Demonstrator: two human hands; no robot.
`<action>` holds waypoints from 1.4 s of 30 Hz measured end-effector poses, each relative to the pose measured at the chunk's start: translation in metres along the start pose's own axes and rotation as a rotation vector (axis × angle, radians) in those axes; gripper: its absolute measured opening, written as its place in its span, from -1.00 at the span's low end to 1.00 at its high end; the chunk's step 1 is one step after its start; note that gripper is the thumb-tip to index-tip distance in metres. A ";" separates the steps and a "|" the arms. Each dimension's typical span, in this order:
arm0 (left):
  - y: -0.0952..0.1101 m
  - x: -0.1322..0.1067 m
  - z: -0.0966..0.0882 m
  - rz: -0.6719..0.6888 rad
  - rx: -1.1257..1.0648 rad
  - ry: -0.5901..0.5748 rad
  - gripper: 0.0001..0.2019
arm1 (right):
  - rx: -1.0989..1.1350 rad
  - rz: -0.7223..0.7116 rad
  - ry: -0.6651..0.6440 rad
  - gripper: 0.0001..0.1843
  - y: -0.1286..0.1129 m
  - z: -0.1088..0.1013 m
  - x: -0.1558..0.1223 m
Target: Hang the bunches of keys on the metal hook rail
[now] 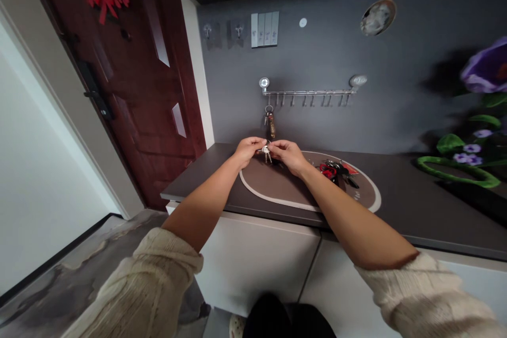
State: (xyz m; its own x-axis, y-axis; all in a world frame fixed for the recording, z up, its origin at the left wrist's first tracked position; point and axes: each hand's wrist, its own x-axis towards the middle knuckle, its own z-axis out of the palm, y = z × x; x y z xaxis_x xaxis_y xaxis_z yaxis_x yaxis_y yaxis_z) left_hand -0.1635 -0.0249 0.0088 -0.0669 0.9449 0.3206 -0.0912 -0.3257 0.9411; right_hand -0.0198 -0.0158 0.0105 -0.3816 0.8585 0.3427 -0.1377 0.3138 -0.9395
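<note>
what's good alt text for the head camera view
Left hand and right hand hold a small bunch of keys above an oval mat. More keys lie on the mat; another set hangs from a hook rail on the wall behind.

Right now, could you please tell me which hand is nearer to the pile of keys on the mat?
Right: the right hand is just left of the pile of keys; the left hand is farther left.

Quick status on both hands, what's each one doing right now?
Left hand: closed, fingertips pinching a small bunch of keys.
Right hand: closed, fingertips pinching the same bunch from the other side.
</note>
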 end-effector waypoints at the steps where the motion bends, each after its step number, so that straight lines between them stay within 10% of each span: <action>1: 0.000 0.000 0.000 0.004 0.003 0.001 -0.71 | 0.008 -0.001 0.003 -0.69 0.000 0.000 0.000; 25: -0.006 0.000 0.009 0.084 0.214 0.067 -0.75 | -0.008 -0.037 0.157 -0.72 -0.012 -0.008 0.001; 42: -0.021 0.011 0.010 0.254 0.507 0.128 -0.79 | 0.188 -0.041 0.381 -0.95 -0.059 -0.006 0.080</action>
State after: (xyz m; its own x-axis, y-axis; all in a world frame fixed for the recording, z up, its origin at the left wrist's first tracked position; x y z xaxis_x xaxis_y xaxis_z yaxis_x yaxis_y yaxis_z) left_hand -0.1522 -0.0075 -0.0066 -0.1470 0.8172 0.5574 0.4286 -0.4552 0.7804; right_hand -0.0372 0.0369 0.0937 -0.0116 0.9463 0.3231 -0.3231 0.3022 -0.8968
